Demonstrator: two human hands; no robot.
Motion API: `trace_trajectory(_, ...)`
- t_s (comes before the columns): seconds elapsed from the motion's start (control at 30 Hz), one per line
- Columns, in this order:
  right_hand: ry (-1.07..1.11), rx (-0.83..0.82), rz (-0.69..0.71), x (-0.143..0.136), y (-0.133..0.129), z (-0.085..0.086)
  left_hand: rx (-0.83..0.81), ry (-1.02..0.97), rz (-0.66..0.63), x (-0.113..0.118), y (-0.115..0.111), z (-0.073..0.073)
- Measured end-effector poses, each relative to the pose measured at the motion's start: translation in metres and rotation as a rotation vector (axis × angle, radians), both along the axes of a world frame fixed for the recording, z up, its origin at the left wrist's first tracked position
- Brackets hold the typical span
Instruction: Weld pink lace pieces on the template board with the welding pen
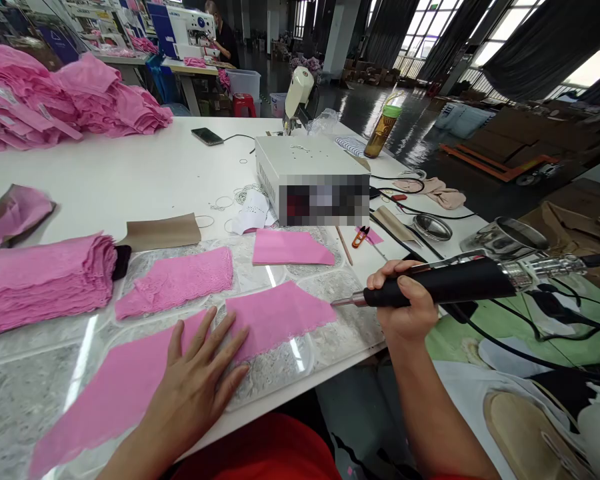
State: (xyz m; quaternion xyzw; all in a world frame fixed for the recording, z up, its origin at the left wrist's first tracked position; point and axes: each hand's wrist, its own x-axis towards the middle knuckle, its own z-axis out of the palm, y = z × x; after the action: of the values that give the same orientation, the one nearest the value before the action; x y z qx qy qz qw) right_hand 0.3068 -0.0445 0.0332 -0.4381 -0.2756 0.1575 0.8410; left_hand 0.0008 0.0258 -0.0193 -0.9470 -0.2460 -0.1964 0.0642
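Note:
My left hand [200, 373] lies flat with its fingers spread, pressing on pink fabric. Under it, a long pink fabric piece [115, 387] runs toward the lower left. The fingertips rest at the left end of another pink piece [280, 317] with a scalloped lower edge. Held in my right hand [410, 300] is a corded hand tool [450, 279] with a black grip and a thin metal tip. That tip points left, at the second piece's right corner; whether it touches the cloth I cannot tell. A smaller pink piece [293, 248] and a lace piece [180, 280] lie beyond.
Behind the fabric stands a white box-shaped unit [310, 157]. Orange thread snips [361, 236], a metal dish [433, 227] and black cables lie to the right. Stacked pink lace [45, 283] is at left. A person [225, 37] sits at a far sewing machine [183, 30].

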Motion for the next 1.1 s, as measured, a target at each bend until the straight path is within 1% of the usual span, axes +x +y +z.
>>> trace_trajectory(0.17,0.006,-0.005,-0.006,0.0,0.0,0.0,0.003,0.009,-0.001,0.0,0.0,0.0)
trace_trajectory(0.37,-0.034,0.007,0.005,-0.001,0.0,0.0,0.028,0.025,-0.002,0.0,0.0,0.001)
trace_trajectory(0.57,-0.019,-0.022,0.017,-0.002,-0.002,0.001,0.025,0.061,0.016,-0.002,-0.002,0.0)
trace_trajectory(0.77,-0.021,0.031,0.05,-0.01,0.008,0.003,0.018,0.056,0.022,-0.001,-0.002,-0.001)
trace_trajectory(0.9,-0.049,0.022,0.095,-0.015,0.017,0.0,0.009,0.043,0.018,-0.002,-0.003,0.0)
trace_trajectory(1.1,-0.041,0.027,0.098,-0.017,0.023,-0.003,-0.015,0.024,0.025,-0.002,-0.003,-0.001)
